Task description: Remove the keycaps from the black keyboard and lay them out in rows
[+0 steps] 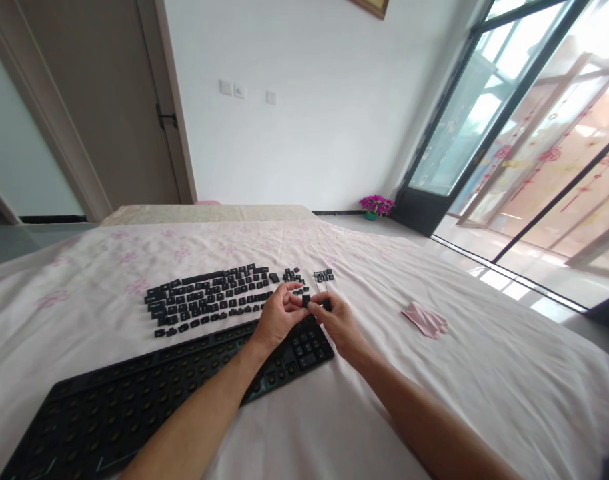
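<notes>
My left hand (278,319) is closed in a pinch on a small black keycap (306,301). The fingertips of my right hand (342,325) meet it from the other side. Tucked in my right hand is a keycap puller (327,303) with a dark handle and thin wires pointing away from me. Under my wrists lies a black keyboard (129,393), slanted across the cloth. Most of its visible key places are bare, while keycaps (308,341) sit on the number pad at its right end. My left forearm hides part of the keyboard.
Beyond the keyboard, loose black keycaps (209,293) lie in rows, with smaller groups (324,275) to their right. A pink cloth (424,320) rests on the right of the pale bedsheet (384,280). Purple flowers (377,204) stand by the glass door (449,140).
</notes>
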Available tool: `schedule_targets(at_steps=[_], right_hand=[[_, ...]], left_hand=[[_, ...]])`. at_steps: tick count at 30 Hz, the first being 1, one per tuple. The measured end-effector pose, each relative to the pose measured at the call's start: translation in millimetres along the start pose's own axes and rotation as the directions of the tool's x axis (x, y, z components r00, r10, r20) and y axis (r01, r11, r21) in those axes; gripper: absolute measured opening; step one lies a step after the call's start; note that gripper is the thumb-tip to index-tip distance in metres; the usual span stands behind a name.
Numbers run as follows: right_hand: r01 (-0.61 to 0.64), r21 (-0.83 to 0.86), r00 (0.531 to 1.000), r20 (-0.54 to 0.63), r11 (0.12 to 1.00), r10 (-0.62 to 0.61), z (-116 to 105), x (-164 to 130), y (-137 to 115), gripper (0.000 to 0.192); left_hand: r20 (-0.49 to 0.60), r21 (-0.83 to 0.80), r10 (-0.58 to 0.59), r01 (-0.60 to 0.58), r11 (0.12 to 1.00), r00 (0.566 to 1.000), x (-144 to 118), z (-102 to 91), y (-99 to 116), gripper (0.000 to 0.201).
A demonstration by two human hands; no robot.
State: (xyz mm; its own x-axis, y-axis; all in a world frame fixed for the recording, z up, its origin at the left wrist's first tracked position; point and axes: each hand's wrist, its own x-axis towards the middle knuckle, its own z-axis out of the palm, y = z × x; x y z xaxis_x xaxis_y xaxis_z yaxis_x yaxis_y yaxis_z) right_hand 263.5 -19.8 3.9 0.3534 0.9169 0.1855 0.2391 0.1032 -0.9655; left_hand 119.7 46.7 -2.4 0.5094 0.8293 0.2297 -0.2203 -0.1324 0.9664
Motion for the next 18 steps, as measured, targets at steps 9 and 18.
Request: schedule_targets(at_steps=[9,18], right_hand=[[0.03,-0.162,0.999,-0.036,0.986,-0.036,-23,23,4,0.02],[-0.241,-0.58,0.96,-0.259,0.778,0.104,-102,114,37,0.015]], left_hand=[[0.028,0.112,-0.003,-0.001,0.994,1.0,1,1.5,-7,0.056],[0.053,0.197,0.013,-0.023,0.98,0.999,2,1.7,-8,0.042]])
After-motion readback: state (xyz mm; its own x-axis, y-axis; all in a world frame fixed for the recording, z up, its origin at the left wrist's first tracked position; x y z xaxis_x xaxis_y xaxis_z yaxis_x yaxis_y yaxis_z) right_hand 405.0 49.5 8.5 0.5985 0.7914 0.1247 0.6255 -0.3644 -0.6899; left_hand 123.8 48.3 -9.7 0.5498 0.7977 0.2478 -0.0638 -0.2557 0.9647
